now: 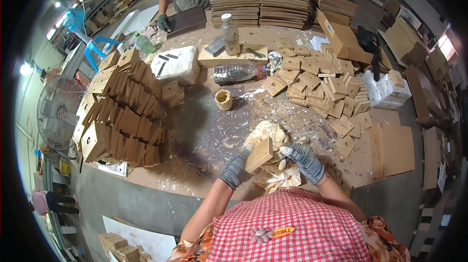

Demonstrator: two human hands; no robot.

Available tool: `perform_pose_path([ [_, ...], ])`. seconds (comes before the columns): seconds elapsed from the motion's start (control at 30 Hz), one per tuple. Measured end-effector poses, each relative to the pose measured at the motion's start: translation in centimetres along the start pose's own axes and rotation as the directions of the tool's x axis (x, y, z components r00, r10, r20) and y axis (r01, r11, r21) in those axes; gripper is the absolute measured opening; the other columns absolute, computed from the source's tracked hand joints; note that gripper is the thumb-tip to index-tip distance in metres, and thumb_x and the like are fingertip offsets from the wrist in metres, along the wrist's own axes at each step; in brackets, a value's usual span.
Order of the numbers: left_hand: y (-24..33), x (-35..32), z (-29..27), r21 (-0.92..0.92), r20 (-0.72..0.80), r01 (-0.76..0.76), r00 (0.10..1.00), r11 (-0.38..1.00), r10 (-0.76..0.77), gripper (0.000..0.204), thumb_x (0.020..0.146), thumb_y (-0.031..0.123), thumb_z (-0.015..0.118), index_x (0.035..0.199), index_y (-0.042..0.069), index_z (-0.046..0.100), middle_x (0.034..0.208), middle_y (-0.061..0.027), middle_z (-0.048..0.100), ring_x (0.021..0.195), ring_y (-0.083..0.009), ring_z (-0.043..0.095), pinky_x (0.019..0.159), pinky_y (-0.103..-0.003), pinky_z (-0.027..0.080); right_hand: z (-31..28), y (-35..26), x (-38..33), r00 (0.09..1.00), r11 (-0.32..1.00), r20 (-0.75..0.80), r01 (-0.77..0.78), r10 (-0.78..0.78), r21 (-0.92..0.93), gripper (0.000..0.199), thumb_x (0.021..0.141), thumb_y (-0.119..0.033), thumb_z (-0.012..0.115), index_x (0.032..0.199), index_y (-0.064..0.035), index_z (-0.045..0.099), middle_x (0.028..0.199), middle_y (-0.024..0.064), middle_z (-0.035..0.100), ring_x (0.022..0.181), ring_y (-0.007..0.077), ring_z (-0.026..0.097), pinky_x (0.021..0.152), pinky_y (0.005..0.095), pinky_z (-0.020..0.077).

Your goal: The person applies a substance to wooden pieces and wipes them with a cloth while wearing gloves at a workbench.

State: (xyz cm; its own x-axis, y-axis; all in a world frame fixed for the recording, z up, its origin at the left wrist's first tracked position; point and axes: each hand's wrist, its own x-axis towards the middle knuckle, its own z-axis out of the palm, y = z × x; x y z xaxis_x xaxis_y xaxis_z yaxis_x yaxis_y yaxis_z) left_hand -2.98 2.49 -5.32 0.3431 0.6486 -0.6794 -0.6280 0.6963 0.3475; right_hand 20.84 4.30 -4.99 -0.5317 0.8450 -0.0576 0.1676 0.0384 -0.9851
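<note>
My left hand (236, 166), in a grey knit glove, grips a small wooden block (260, 156) by its left side and holds it tilted above the table's near edge. Just right of the block is my right hand (303, 159), also gloved, its thumb and fingers closed together; what lies between them is too small to make out. Beneath and behind the block spreads a crumpled, stained cream cloth (267, 131). Further off on the table stands a small round tub (224, 100) with a crusted yellowish rim.
Stacked wooden blocks (119, 111) rise at the left, and a loose pile of drilled blocks (312, 79) covers the right. A clear bottle (230, 35) stands behind a lying plastic bottle (236, 73). Opposite, a co-worker's gloved hand (165, 23) touches a dark board (187, 21).
</note>
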Motion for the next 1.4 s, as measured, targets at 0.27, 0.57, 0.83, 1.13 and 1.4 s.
perform_pose_path([
  [0.27,-0.5,0.3,0.8,0.017,-0.048,0.006,0.999,1.000,-0.005,0.037,0.095,0.037,0.054,0.121,0.011,0.056,0.103,-0.0070,0.064,0.083,-0.0167,0.062,0.063,-0.031,0.052,0.5,-1.5,0.1,0.984,0.986,-0.175,0.062,-0.034,0.155,0.033,0.091,-0.032,0.060,0.102,-0.0019,0.067,0.081,0.0077,0.065,0.075,0.0120,0.062,0.070,0.0255,0.0521],
  [0.57,0.3,-3.5,4.0,0.199,0.024,-0.295,0.955,0.934,0.297,0.039,0.093,0.034,0.058,0.113,0.001,0.060,0.099,-0.0056,0.066,0.089,-0.0156,0.064,0.075,-0.026,0.052,0.5,-2.8,0.0,0.863,0.746,-0.068,-0.391,0.501,0.539,0.033,0.083,-0.033,0.069,0.099,-0.0036,0.067,0.090,0.0043,0.066,0.080,0.0130,0.062,0.069,0.0256,0.0515],
  [0.83,1.2,-6.1,5.0,0.598,0.119,-0.371,0.918,0.711,0.379,0.063,0.087,0.056,0.058,0.084,-0.007,0.067,0.069,-0.0118,0.064,0.061,-0.0145,0.060,0.058,-0.027,0.049,0.1,-3.3,-0.3,0.835,0.488,0.095,-0.405,0.543,0.773,0.036,0.081,-0.025,0.070,0.108,-0.0010,0.062,0.098,0.0079,0.065,0.084,0.0165,0.063,0.071,0.0274,0.0536],
  [1.13,1.4,-4.4,3.2,0.515,0.140,-0.296,0.955,0.805,0.261,0.046,0.095,0.043,0.051,0.108,0.000,0.061,0.084,-0.0091,0.068,0.064,-0.0181,0.066,0.055,-0.024,0.050,-0.4,-3.0,-1.3,0.847,0.563,0.041,-0.388,0.530,0.730,0.028,0.090,-0.014,0.057,0.115,-0.0019,0.058,0.105,0.0089,0.063,0.092,0.0162,0.062,0.073,0.0264,0.0544],
  [1.4,0.9,-3.0,2.8,0.364,0.105,-0.252,0.968,0.897,0.229,0.042,0.095,0.042,0.053,0.107,0.004,0.063,0.085,-0.0036,0.069,0.067,-0.0118,0.063,0.059,-0.023,0.050,-0.5,-2.3,-1.7,0.759,0.456,0.050,-0.441,0.650,0.773,0.024,0.087,-0.024,0.066,0.104,-0.0069,0.064,0.087,0.0035,0.060,0.077,0.0105,0.056,0.062,0.0208,0.0476],
])
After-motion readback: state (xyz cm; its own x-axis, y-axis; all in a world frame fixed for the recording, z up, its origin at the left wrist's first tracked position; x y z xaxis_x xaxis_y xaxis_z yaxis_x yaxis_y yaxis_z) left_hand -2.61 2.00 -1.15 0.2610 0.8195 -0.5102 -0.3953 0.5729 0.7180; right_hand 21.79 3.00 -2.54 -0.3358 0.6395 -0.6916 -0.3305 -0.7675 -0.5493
